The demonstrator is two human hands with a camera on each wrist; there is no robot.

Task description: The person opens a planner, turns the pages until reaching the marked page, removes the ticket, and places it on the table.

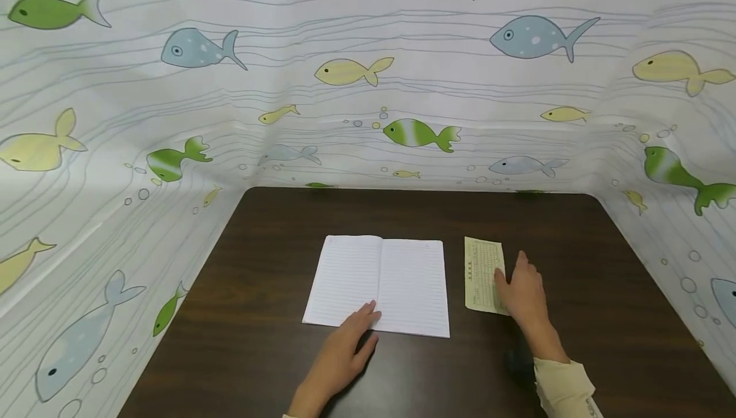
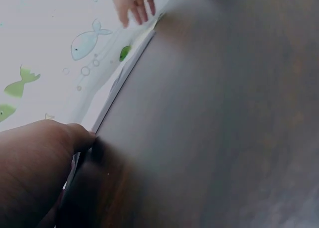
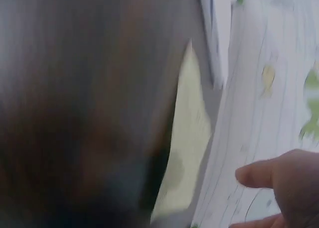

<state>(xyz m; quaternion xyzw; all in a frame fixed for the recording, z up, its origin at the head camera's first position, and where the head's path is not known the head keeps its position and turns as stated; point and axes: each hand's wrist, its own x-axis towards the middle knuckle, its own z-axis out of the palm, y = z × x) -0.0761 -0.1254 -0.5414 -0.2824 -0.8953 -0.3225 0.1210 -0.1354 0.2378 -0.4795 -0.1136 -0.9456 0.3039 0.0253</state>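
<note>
An open notebook (image 1: pixel 411 284) with blank ruled pages lies flat on the dark wooden table. My left hand (image 1: pixel 347 348) rests on its lower edge near the spine, fingers extended; in the left wrist view the thumb (image 2: pixel 79 137) is at the notebook's edge. To the notebook's right lies a pale yellow printed slip (image 1: pixel 483 274), its near edge slightly raised in the right wrist view. Over the slip's right side hovers my right hand (image 1: pixel 524 293), fingers loosely extended and holding nothing. The right wrist view shows its thumb (image 3: pixel 256 173) apart from the paper.
The dark brown table (image 1: pixel 259 264) has rounded far corners. White sheeting (image 1: pixel 345 22) printed with green, blue and yellow fish stands behind it and along both sides. A cream sleeve (image 1: pixel 563 386) covers my right wrist.
</note>
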